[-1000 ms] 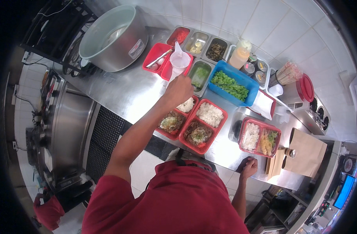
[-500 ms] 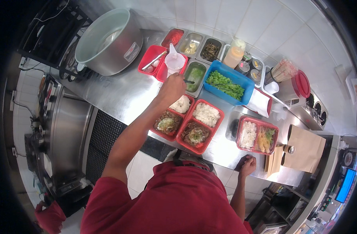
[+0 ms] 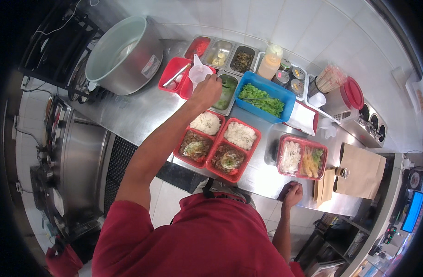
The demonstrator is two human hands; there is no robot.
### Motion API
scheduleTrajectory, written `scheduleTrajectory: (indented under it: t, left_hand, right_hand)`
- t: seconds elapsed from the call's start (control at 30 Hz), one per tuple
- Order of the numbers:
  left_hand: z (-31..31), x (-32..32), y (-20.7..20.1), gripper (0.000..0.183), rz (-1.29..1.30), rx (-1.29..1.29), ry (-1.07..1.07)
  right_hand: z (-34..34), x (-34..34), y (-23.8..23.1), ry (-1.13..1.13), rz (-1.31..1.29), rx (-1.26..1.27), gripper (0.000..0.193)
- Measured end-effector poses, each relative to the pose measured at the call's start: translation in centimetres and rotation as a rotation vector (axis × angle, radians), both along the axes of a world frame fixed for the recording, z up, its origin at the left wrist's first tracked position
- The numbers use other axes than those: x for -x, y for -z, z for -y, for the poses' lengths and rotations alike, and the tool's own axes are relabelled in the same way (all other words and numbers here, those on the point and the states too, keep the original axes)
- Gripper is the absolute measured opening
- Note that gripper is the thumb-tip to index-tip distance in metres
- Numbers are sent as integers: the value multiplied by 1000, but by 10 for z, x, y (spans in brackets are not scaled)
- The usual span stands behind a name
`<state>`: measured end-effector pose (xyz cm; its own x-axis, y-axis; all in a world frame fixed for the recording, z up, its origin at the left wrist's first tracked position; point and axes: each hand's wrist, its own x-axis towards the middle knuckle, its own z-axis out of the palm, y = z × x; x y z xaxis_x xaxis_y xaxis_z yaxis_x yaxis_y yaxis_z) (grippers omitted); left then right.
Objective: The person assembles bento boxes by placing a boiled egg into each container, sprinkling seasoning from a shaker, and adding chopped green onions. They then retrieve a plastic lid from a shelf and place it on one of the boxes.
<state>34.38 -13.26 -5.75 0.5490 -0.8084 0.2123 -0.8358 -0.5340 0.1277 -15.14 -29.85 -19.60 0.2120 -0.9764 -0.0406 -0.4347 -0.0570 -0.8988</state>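
Utensil (image 3: 226, 83), dark and slim, shows at the steel pan (image 3: 223, 112) of chopped greens (image 3: 225, 98), and the fingers of the left hand (image 3: 208, 91) appear closed on it, though much of that grip is hidden from above. The step in hand looks like scooping or stirring, so a light, steady hold suits it, with the tip dipped shallowly and lifted level to keep loose bits inside the pan. The knuckles are close to the white funnel (image 3: 199, 74); a wrist turned slightly away should avoid a knock. On the pan's other side stands the blue tub (image 3: 271, 116) of lettuce (image 3: 262, 100), leaving little room for wide sweeps.

Toward the near edge, the left box (image 3: 187, 161) and the right box (image 3: 249, 157), both red and open, sit side by side, each with rice (image 3: 239, 135) and a brown topping (image 3: 228, 157). The left forearm (image 3: 163, 136) passes along the left box's outer side; raising it a little would guard the food.

The right hand (image 3: 293, 195) is at the edge of the worktop (image 3: 128, 108), its fingers folded into a fist with nothing seen in them. Above it, a covered box (image 3: 303, 157) stands well apart, safe from drips.
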Motion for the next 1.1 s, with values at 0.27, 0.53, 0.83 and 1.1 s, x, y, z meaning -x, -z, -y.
scheduleTrajectory:
  t: [0.27, 0.53, 0.83, 1.1]
  left_hand:
    - [10, -7, 10, 20, -31, -39, 29]
    - [1, -4, 2, 21, -85, 39, 31]
    - [-21, 13, -31, 24, -74, 112, 25]
    - [-39, 27, -33, 27, -78, 401, 11]
  right_hand:
    - [1, -1, 3, 61, -50, -47, 26]
    - [-3, -4, -4, 47, -23, -17, 26]
    - [-3, -1, -2, 7, -3, -12, 26]
    - [-1, -1, 1, -10, -48, 75, 27]
